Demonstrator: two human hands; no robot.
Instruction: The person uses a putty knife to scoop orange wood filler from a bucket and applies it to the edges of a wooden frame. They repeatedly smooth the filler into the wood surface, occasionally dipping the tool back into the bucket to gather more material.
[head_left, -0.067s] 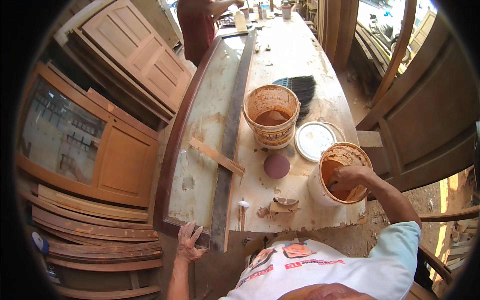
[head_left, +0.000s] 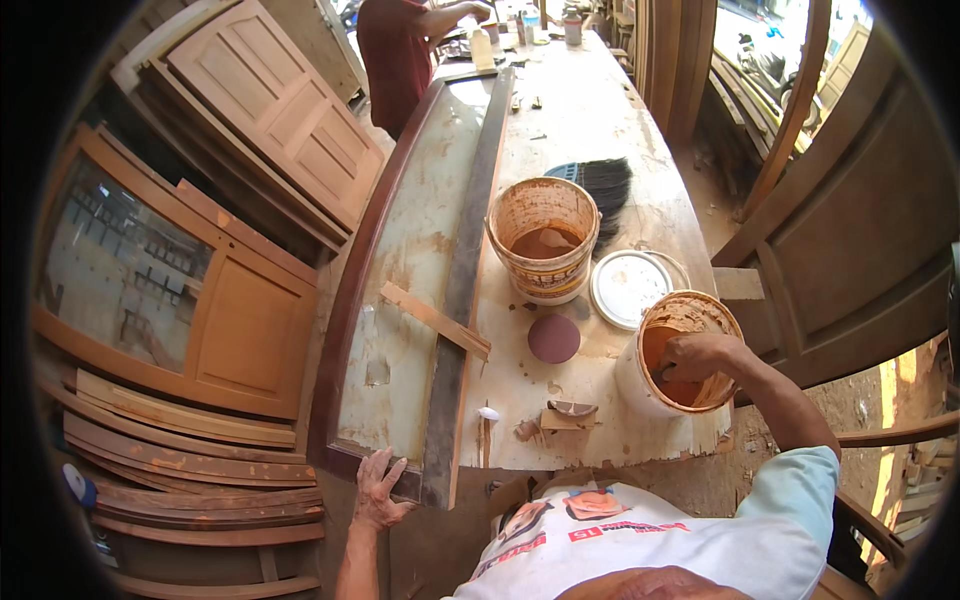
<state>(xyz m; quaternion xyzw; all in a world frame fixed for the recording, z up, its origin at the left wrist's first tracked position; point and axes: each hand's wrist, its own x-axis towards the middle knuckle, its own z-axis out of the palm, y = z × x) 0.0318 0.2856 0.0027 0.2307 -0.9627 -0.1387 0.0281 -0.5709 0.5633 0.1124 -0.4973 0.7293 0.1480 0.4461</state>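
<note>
1. The right grip [head_left: 695,357] reaches into the near paint bucket [head_left: 640,375], fingers curled together; what they clasp is hidden.
2. The left grip [head_left: 380,490] lies spread on the surface [head_left: 600,130] edge.
3. A white lid [head_left: 625,288] sits just beyond the right grip, a second bucket [head_left: 545,240] beyond that.

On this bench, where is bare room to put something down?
Bare: the bench top beyond the black brush, and the pale panel left of the long dark strip. Crowded: around the two buckets, white lid and round disc.
</note>
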